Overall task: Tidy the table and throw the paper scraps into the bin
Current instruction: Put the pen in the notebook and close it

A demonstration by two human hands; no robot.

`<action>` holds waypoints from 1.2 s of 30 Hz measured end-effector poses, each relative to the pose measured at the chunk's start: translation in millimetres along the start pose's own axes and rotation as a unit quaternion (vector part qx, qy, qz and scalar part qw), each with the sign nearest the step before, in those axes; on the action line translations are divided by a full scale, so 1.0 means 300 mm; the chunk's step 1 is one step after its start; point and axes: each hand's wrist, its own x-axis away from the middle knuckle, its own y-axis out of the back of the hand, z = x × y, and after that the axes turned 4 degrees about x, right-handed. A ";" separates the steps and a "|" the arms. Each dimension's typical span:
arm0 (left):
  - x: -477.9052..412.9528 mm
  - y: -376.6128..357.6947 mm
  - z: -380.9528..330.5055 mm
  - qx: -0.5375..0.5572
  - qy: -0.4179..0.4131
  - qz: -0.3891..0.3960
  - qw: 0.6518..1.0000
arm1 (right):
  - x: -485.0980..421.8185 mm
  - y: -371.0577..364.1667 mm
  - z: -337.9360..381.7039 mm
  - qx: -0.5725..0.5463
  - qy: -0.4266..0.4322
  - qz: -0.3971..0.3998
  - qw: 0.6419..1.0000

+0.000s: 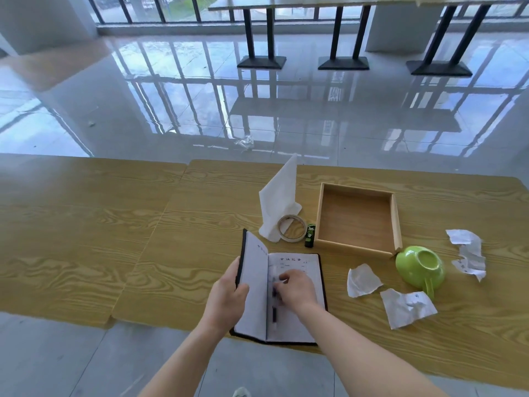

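A black-covered notebook (297,322) lies open at the near edge of the wooden table (120,224). My left hand (227,299) grips its raised left cover and pages. My right hand (294,287) rests on the right page, fingers closed on a pen (274,310) that lies blurred along the spine. Three crumpled paper scraps lie to the right: one (362,280) beside the notebook, one (406,308) nearer the front, one (469,253) at the far right. No bin is in view.
An empty wooden tray (396,222) stands right of centre. A green cup (419,266) lies tipped in front of it. A white folded napkin (279,202), a tape roll (291,227) and a small green-black item (309,234) sit behind the notebook. Glossy floor and table legs lie beyond.
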 end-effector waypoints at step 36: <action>-0.043 -0.501 -0.060 -0.374 -0.087 0.014 0.923 | 0.070 0.225 -0.325 -0.255 -0.107 -0.023 0.961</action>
